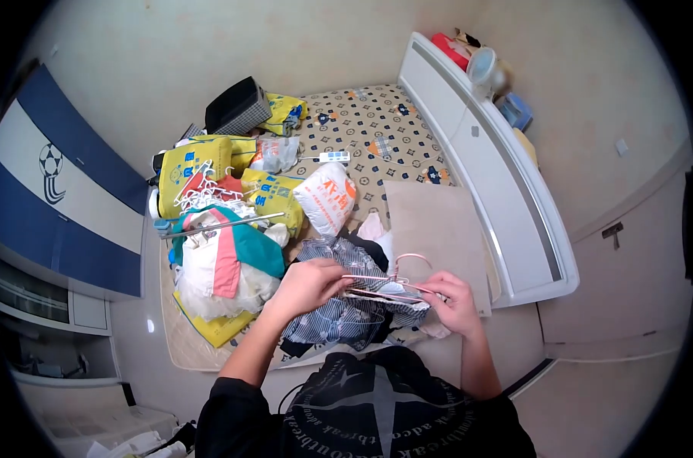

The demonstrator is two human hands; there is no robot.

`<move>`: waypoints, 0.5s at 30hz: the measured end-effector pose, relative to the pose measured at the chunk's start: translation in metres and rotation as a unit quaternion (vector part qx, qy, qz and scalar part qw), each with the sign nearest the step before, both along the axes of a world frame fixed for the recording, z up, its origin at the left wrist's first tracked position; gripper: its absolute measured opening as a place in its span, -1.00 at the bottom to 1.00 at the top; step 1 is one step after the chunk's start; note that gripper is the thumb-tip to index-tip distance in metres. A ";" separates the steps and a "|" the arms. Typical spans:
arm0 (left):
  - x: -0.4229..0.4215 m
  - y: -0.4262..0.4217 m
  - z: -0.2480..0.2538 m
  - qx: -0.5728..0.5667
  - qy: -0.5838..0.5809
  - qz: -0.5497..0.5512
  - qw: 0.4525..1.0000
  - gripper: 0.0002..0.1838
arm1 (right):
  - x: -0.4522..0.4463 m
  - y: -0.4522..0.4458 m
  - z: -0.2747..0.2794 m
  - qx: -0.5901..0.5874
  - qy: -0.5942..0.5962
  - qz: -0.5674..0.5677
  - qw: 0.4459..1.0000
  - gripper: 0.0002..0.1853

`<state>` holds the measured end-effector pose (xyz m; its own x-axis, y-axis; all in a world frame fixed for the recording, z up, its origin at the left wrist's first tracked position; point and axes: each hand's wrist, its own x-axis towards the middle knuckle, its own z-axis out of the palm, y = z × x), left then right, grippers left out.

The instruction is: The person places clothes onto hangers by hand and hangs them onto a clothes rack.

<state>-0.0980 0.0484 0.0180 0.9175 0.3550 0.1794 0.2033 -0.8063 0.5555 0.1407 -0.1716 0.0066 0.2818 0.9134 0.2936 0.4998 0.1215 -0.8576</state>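
A pink clothes hanger (413, 257) lies across a dark-and-white striped garment (327, 320), its hook pointing away from me. My left hand (314, 284) is closed in a pinch at the hanger's left end, by the garment's edge. On the other side, my right hand (451, 300) pinches the hanger's right end, with its fingers close to the garment's pale edge. The garment opens between my hands, and its lower part spreads over the near side of the bed. Just beyond it lies a pale pink cloth (373, 229).
A patterned mattress (346, 114) carries yellow bags (197, 168), a white plastic bag (327, 200), white hangers (201, 195), a metal rod (228, 224), a clothes pile (228, 263), a power strip (334, 157) and a beige board (434, 229). The white headboard (487, 160) stands right.
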 end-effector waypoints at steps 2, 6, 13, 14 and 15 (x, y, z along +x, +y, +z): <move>0.003 -0.003 0.002 -0.029 -0.058 -0.023 0.998 -0.84 | 0.009 -0.003 -0.006 -0.008 0.105 0.062 0.993 -0.75; 0.006 -0.007 0.009 -0.064 -0.093 -0.062 0.992 -0.87 | 0.040 -0.003 -0.025 -0.102 0.329 0.085 0.935 -0.64; 0.009 -0.004 0.031 -0.076 -0.058 -0.106 0.990 -0.87 | 0.024 0.089 -0.027 -0.081 -0.070 0.371 0.922 -0.30; 0.007 -0.004 0.033 -0.083 -0.050 -0.103 0.990 -0.87 | 0.012 0.095 -0.026 -0.100 -0.082 0.385 0.914 -0.27; 0.007 -0.004 0.032 -0.080 -0.052 -0.109 0.989 -0.87 | -0.001 0.102 -0.027 -0.145 -0.081 0.396 0.903 -0.30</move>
